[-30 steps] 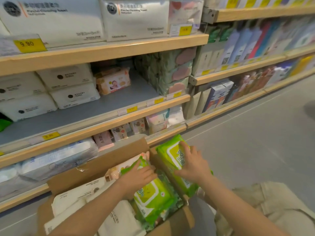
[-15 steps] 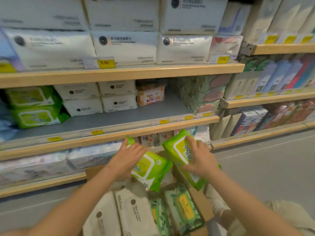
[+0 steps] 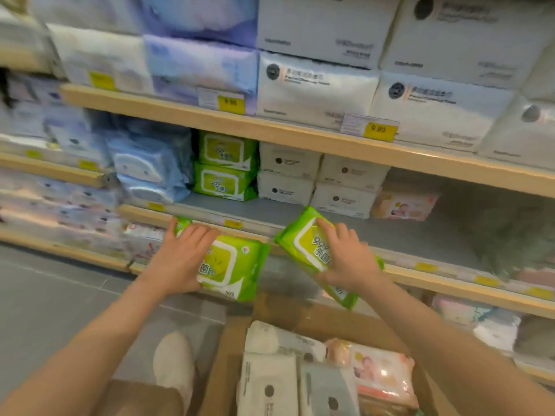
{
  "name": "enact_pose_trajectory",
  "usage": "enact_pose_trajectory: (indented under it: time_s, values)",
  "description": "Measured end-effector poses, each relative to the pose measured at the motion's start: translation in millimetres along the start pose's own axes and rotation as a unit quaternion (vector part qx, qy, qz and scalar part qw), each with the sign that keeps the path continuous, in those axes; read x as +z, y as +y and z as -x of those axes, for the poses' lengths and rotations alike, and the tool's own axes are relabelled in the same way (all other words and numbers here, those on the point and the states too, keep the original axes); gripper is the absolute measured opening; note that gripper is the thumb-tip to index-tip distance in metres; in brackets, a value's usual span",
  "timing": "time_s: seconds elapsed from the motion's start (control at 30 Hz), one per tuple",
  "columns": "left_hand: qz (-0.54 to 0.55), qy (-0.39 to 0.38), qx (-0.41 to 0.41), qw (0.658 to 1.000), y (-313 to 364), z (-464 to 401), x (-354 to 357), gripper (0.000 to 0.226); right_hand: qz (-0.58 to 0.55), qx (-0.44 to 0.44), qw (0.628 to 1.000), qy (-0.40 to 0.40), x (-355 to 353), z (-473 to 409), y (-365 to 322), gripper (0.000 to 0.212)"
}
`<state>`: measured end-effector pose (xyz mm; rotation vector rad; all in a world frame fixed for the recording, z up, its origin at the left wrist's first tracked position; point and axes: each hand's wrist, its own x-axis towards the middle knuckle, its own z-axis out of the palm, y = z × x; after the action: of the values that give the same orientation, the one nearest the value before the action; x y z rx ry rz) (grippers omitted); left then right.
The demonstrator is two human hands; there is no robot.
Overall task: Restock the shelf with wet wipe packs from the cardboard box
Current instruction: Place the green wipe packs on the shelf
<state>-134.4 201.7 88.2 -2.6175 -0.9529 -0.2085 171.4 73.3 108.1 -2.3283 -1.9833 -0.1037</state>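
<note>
My left hand [image 3: 183, 257] grips a green wet wipe pack [image 3: 237, 265], held flat in front of the middle shelf's wooden edge. My right hand [image 3: 345, 259] grips a second green wet wipe pack [image 3: 303, 244], tilted, its upper end at the shelf lip. Two matching green packs [image 3: 225, 166] sit stacked at the back of the grey shelf board [image 3: 270, 213]. The cardboard box [image 3: 222, 370] stands open below my arms, holding white packs [image 3: 267, 382] and a pink baby-wipe pack [image 3: 381, 373].
White packs [image 3: 318, 178] sit right of the stacked green ones, blue packs [image 3: 147, 169] to their left, and a pink pack [image 3: 405, 205] further right. Large white tissue packs fill the top shelf [image 3: 300, 139]. My shoe [image 3: 174, 361] rests on the grey floor left of the box.
Both hands rose out of the box with a green pack each and moved up and left toward the middle shelf. My view swung left, bringing the stacked green packs to the centre.
</note>
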Motion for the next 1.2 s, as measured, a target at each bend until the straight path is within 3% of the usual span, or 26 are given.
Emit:
enact_pose_trajectory:
  time_s: [0.23,0.57,0.67,0.83,0.93,1.07,1.2]
  values:
    - [0.011,0.031,-0.102,0.994,-63,-4,41,0.105,0.076,-0.088,0.993,0.016,14,-111,-42,0.105]
    - [0.009,0.033,-0.084,0.996,-86,-29,92,0.101,0.17,-0.115,0.978,0.048,38,-232,-64,0.105]
    - [0.02,0.033,-0.088,0.995,-88,-32,98,0.102,0.139,-0.132,0.981,0.012,63,-237,-52,0.099]
    - [0.036,0.035,-0.09,0.995,-81,-36,96,0.1,0.016,-0.164,0.986,0.009,63,-228,-50,0.07]
    - [0.034,0.035,-0.084,0.995,-77,-37,94,0.101,-0.035,-0.12,0.992,0.011,59,-217,-42,0.071]
    - [0.034,0.044,-0.081,0.995,-74,-34,91,0.101,-0.104,0.027,0.994,-0.007,72,-200,-31,0.067]
    - [0.029,0.036,-0.09,0.995,-78,-26,91,0.102,-0.11,-0.023,0.993,0.031,78,-194,-55,0.057]
